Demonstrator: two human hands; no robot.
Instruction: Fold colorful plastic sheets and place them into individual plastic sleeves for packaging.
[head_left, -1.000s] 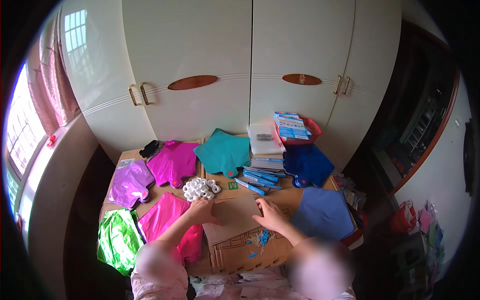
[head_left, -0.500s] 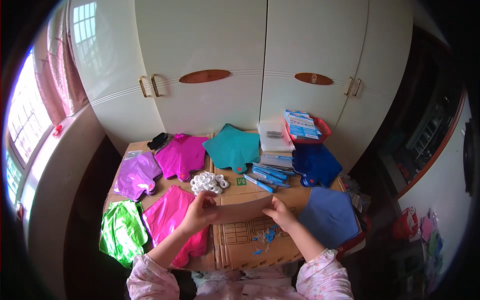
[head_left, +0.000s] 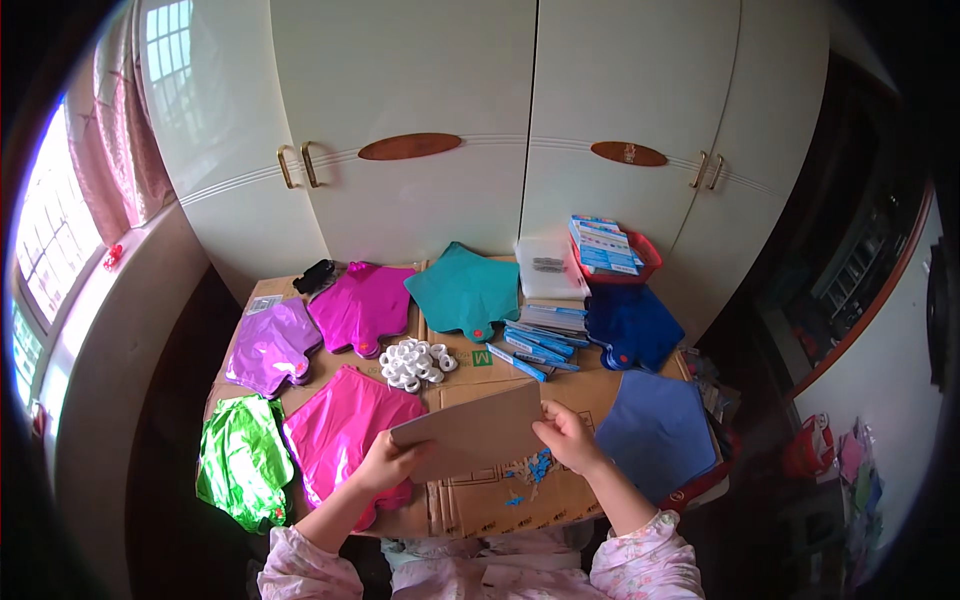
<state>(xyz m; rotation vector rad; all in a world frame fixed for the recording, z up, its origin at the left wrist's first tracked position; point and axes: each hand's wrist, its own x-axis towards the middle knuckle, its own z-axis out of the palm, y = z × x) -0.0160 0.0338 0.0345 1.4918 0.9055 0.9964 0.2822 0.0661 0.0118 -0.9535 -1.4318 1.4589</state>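
Sheet: plain grey sheet, raised and tilted between the hands, over the flattened cardboard on the table; whether single or a thin stack, I cannot tell.
Left hand: hand clamped on the sheet's left end, thumb on the near face.
Right hand: hand pinching the right edge, well apart from the other.
Cardboard top: small blue and tan pieces near the right hand; white rings heaped beyond the left; blue slim packets behind the sheet.
Left side: flat pink foil balloon near the left forearm.
Step in hand: apparently handling and orienting the sheet.
Next move: probably calls for a level, even two-handed grip, clear of the loose pieces.
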